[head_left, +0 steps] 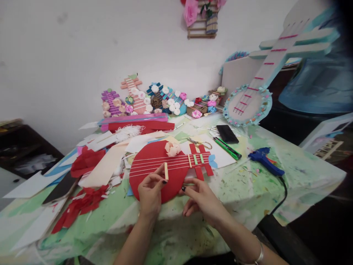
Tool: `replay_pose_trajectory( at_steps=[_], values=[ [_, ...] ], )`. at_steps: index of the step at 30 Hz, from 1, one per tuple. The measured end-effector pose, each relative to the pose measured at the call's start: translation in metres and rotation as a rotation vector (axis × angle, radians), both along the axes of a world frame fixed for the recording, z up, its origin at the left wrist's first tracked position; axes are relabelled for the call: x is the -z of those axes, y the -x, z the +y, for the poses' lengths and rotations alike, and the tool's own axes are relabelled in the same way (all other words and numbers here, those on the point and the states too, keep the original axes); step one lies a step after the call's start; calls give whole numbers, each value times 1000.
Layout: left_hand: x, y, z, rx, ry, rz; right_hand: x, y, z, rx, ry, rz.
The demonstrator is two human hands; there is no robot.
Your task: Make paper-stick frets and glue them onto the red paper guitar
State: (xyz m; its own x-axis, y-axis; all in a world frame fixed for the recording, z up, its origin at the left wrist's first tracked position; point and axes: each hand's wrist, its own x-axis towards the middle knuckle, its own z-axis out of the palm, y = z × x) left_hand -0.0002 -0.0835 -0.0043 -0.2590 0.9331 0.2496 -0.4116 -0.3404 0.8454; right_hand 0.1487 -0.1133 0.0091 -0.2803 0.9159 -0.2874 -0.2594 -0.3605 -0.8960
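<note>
Soft even daylight, pale wall bright, faint shadows, wide-angle bending at edges, corners blurred, dark right edge.

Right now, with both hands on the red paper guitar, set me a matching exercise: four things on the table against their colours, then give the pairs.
Things:
1. glue gun
2. phone
3. paper guitar
4. utility knife

Colours:
A. green
B. red
C. blue
D. black

Pairs: 1-C, 2-D, 3-B, 4-A. The left hand pinches a pale stick on the guitar's strings; the right hand touches its lower edge.
</note>
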Motion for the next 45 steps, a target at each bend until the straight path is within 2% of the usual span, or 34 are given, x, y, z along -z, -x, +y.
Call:
replay_pose_trajectory(
  at_steps=[6, 12, 17, 21, 23, 26, 28, 33, 37, 41, 45],
  values=[
    [5, 6, 9, 3, 6, -98, 3, 3, 22, 25, -10, -121],
    [7, 10, 12, -23, 41, -128, 9, -1, 48, -83, -100, -288],
    [4, 7, 12, -45, 45, -80, 19, 7, 55, -30, -130, -303],
    [6, 7, 13, -82, -1, -41, 27, 18, 54, 73, -276, -291],
    [4, 8, 13, -113, -28, 48, 28, 22, 55, 120, -345, -250],
    [-9, 8, 13, -183, -123, 357, 27, 25, 59, 165, -403, -200],
    [-23, 6, 15, -220, -236, 586, 25, 27, 62, 176, -421, -172],
    [-51, -1, 33, -267, -504, 881, 23, 30, 66, 207, -462, -102],
    [-55, -2, 46, -225, -592, 1036, 26, 32, 64, 272, -496, -156],
    [-53, 0, 52, -182, -623, 1157, 27, 33, 61, 268, -518, -167],
    [-53, 2, 52, -224, -680, 1315, 26, 32, 61, 265, -526, -168]
  ],
)
